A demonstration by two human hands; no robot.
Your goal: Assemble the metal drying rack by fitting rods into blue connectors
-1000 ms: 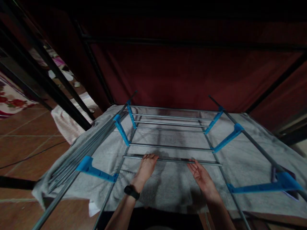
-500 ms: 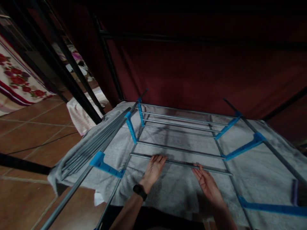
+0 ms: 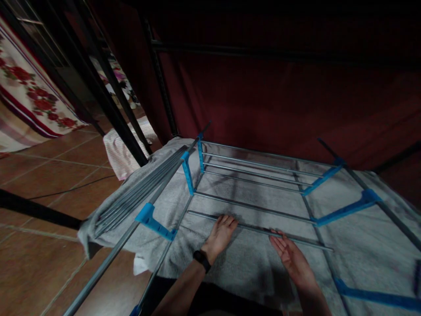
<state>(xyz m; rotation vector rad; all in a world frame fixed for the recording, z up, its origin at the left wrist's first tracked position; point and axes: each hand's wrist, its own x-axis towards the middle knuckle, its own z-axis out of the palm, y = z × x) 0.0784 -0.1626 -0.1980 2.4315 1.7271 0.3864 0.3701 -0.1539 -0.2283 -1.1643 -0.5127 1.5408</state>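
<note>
A loose grey metal tube (image 3: 256, 228) lies crosswise in front of me, over the grey towel cloth. My left hand (image 3: 222, 235) is closed over it from above, a dark watch on the wrist. Farther right, my right hand (image 3: 292, 259) has its palm partly turned up and its fingertips on the tube; part of that grip is hidden. Around the tube stands a frame of metal bars with blue plastic brackets (image 3: 157, 223). Another crossbar (image 3: 253, 206) spans the frame just beyond. The tube's right end crosses over the right side bar (image 3: 319, 232).
Several spare tubes (image 3: 141, 191) lie bundled on the cloth (image 3: 250, 267) at left. Dark metal posts (image 3: 79, 79) stand at left, a maroon curtain (image 3: 263, 109) behind. Tiled floor (image 3: 42, 259) shows at lower left, with a cable (image 3: 70, 188) across it.
The tube has shifted right relative to the frame, its left end off the left side bar and its right end past the right one. Both hands moved with it. The view has turned slightly left.
</note>
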